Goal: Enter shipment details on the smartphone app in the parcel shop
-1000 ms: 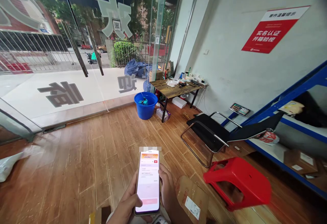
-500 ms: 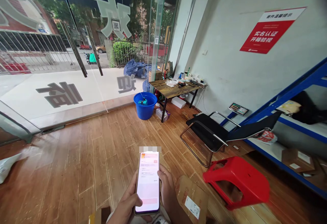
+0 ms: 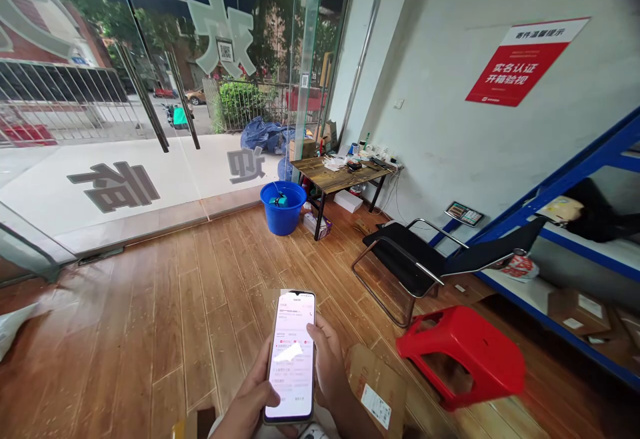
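I hold a smartphone (image 3: 291, 359) upright in front of me at the bottom centre, its lit screen showing a white page with small text. My left hand (image 3: 247, 402) cups the phone's left edge and bottom, thumb resting on the lower screen. My right hand (image 3: 327, 365) wraps the right edge from behind. A flat cardboard parcel (image 3: 376, 389) with a white label lies just right of my right wrist.
A red plastic stool (image 3: 463, 355) stands at the right. Behind it are a black reclining chair (image 3: 415, 259) and blue shelving (image 3: 575, 252) with boxes. A blue bucket (image 3: 283, 207) and a wooden table (image 3: 343, 175) stand by the glass doors (image 3: 150, 112). A white bag (image 3: 13, 325) lies at the left.
The phone's screen has changed from a page with an orange banner to a white page with text lines. The view has drifted slightly; both hands stay on the phone.
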